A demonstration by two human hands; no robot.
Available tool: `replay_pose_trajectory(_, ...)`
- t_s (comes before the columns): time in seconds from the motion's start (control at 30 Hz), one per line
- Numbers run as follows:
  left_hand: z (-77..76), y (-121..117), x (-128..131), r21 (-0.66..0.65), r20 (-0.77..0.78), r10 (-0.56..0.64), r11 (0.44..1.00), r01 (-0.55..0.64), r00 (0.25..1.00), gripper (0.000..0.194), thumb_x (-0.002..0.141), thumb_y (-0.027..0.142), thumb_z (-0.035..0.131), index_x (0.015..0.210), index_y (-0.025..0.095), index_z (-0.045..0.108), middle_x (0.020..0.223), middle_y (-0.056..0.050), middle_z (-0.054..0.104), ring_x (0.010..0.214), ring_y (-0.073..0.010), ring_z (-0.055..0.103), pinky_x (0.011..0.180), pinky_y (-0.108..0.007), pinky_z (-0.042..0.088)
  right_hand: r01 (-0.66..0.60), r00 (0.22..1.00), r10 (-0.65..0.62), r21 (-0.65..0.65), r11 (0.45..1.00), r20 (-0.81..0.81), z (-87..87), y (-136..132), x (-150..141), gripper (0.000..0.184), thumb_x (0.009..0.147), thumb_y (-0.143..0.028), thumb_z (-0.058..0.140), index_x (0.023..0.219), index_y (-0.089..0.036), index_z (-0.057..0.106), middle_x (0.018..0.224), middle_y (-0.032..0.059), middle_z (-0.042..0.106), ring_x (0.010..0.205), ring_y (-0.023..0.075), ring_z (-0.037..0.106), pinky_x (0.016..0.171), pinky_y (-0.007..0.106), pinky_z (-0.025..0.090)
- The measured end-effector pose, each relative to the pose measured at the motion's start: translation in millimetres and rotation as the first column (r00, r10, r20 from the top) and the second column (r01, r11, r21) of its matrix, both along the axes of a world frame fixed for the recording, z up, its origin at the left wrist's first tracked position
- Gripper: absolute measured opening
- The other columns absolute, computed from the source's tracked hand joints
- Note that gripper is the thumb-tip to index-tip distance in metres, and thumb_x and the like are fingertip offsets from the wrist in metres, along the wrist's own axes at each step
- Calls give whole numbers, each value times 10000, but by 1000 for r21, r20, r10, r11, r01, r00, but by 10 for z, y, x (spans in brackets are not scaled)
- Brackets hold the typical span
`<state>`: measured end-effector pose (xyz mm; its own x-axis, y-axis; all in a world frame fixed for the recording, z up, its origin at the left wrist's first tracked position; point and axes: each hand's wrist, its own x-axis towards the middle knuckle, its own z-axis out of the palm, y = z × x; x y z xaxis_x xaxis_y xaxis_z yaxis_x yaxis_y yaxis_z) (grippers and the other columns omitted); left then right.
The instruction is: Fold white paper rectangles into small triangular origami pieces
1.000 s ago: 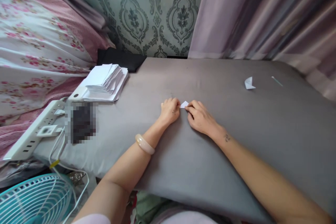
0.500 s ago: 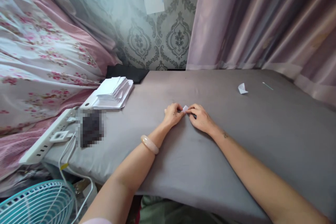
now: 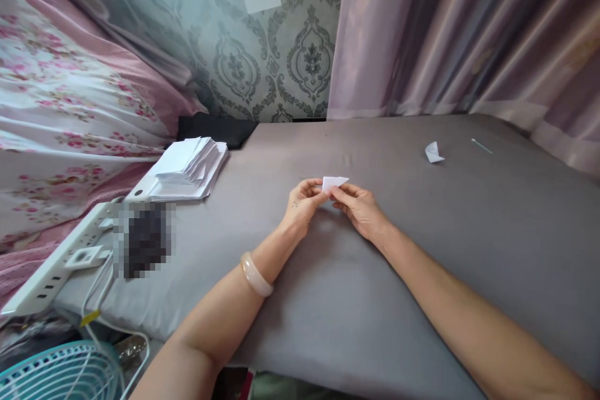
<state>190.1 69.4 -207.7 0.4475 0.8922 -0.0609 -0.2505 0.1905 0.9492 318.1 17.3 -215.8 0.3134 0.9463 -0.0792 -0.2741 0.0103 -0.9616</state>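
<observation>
A small folded piece of white paper is pinched between both hands, raised a little above the grey tabletop. My left hand grips its left lower edge with thumb and fingers. From the other side my right hand holds it, thumb on the near face and fingers behind. The paper has a straight left side and a point toward the right; its lower part is covered by my thumbs. A pale bangle circles my left wrist.
A stack of white paper lies at the left, by a black item. A folded paper piece and a thin stick lie at the back right. A power strip with cables and a teal fan occupy the left edge.
Both hands have lifted the folded paper off the tabletop and tilted it up, so more of its face shows. The camera view has shifted slightly.
</observation>
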Motion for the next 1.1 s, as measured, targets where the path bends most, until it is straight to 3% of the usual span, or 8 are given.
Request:
replay_pose_trajectory(0.17,5,-16,-6,11,-75,-64,998,65,995,308,623,245,791,872,142,641,716,3,658,672,-93,591,715,-234,427,55,994,-52,-29,998,95,-2,-5,43,223,613,-389,783,698,-189,734,670,-5,664,639,110,522,664,279,401)
replay_pose_trajectory(0.37,-36,65,-48,-9,-181,-108,994,108,978,279,667,379,780,793,147,691,701,-5,651,615,-82,536,599,-216,380,-6,956,24,-63,998,291,16,-43,140,280,637,-452,758,653,-177,705,589,-23,613,579,109,483,603,273,379)
replay_pose_trajectory(0.43,-49,86,-46,-28,-180,-73,997,69,981,284,645,374,799,776,143,698,672,2,634,574,-67,505,565,-211,365,31,941,-14,-44,999,338,17,-42,118,299,650,-467,748,704,-175,711,649,1,656,609,125,530,628,284,418)
replay_pose_trajectory(0.53,-59,104,-31,-102,-107,32,994,-43,994,288,608,341,826,774,143,701,636,21,605,523,-45,466,524,-202,356,157,891,-170,66,985,421,-2,-24,67,332,667,-448,742,858,-178,708,780,39,705,708,160,607,692,307,474)
replay_pose_trajectory(0.63,-52,104,-19,-161,-14,83,983,-84,996,270,592,292,837,763,136,699,646,16,613,562,-53,519,538,-194,393,217,837,-262,149,965,480,-15,-12,28,313,705,-397,715,929,-180,692,833,55,714,767,177,638,714,316,501)
replay_pose_trajectory(0.83,-5,52,-10,-209,51,71,976,-59,996,215,609,214,829,758,109,716,713,-25,677,655,-88,627,718,-236,518,163,798,-255,212,964,546,-16,-27,-12,247,802,-355,623,959,-185,706,969,82,716,827,184,656,704,310,526)
replay_pose_trajectory(1.1,34,53,13,-273,80,129,957,-103,988,102,673,132,766,746,80,718,730,-68,707,675,-123,673,818,-291,552,62,675,-267,308,949,687,-68,-50,-31,327,900,-307,505,1156,-178,662,1117,112,657,900,175,647,663,270,550)
